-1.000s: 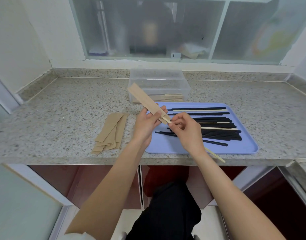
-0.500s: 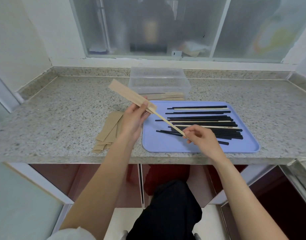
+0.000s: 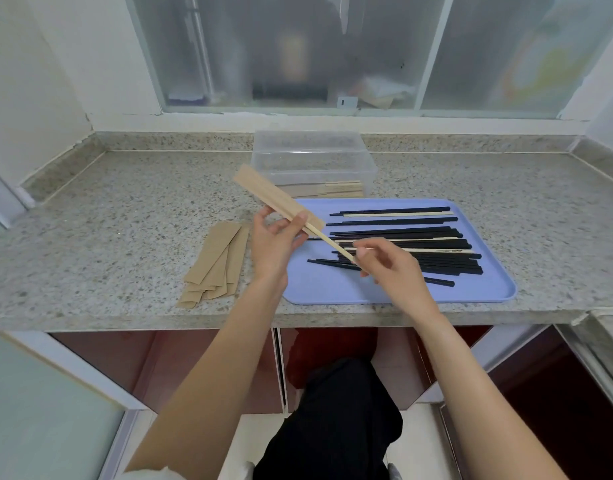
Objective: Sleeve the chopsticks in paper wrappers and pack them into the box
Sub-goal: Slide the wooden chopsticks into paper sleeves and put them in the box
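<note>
My left hand pinches a brown paper wrapper near its open end, held tilted above the counter. A pale wooden chopstick sticks out of that wrapper toward the lower right. My right hand holds the chopstick's outer end between its fingertips. Below lies a blue tray with several black and pale loose chopsticks. A clear plastic box stands behind the tray, with sleeved chopsticks lying in it.
A fanned pile of empty brown wrappers lies on the speckled stone counter, left of the tray. A frosted window runs along the back wall. The counter's front edge is just below my forearms.
My right hand slid down the chopstick to its outer end, and the chopstick went deeper into the wrapper. The wrapper in my left hand shifted a little between frames.
</note>
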`<act>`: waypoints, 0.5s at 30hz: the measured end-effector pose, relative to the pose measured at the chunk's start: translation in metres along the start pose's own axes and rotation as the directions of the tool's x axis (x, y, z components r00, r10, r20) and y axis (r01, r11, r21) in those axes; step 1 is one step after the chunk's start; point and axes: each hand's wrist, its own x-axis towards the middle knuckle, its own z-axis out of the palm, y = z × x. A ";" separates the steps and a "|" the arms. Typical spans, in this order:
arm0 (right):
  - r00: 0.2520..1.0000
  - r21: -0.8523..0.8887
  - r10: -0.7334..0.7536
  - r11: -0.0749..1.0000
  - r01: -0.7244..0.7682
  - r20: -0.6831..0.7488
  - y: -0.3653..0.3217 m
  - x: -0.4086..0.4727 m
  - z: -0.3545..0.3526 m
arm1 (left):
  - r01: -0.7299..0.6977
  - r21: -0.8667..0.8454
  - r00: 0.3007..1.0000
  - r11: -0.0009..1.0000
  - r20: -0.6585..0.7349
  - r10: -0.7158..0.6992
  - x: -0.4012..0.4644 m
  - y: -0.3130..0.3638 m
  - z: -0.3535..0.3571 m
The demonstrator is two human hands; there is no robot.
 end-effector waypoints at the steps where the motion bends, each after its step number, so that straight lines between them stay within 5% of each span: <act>1: 0.998 -0.015 0.033 0.999 -0.033 0.056 0.002 -0.001 -0.007 | -0.045 -0.008 0.998 0.999 -0.044 0.045 0.002 0.002 -0.003; 4: 0.988 -0.050 0.070 0.997 -0.063 0.138 0.010 -0.005 -0.023 | -0.149 -0.004 0.984 0.989 -0.102 0.148 0.007 0.006 -0.007; 15: 1.000 -0.054 -0.012 0.998 0.010 -0.025 0.014 -0.008 -0.001 | -0.118 0.076 0.992 0.990 -0.036 0.121 0.003 -0.013 0.013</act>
